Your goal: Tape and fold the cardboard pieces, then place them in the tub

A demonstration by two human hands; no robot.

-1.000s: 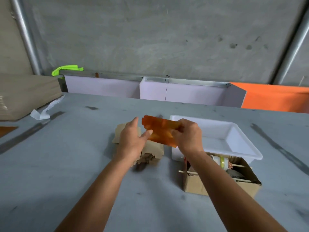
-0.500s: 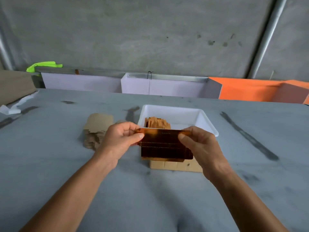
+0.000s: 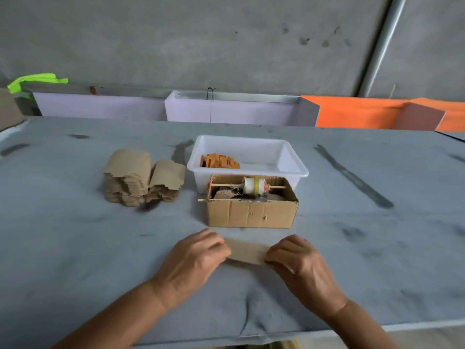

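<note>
Head view looks down on a flat brown cardboard piece [image 3: 246,252] lying on the grey cloth-covered table [image 3: 75,248] close to its near edge, plain-faced, a long strip with both ends hidden under the hands. The left hand [image 3: 191,263] holds the left end with fingers curled over it, and the right hand [image 3: 302,265] holds the right end the same way. Half a second ago the piece was held up in the air between both hands, showing a glossy orange taped face; now it lies on the table with the brown side up. Behind it, towards the table's middle, stands an open brown cardboard box [image 3: 251,210] with a white tape roll [image 3: 254,186] on a thin stick across its top. Touching the box's far side is the white plastic tub [image 3: 289,170], which holds orange folded pieces [image 3: 219,161] in its left part. Left of the tub sits a stack of brown cardboard blanks [image 3: 141,177].
</note>
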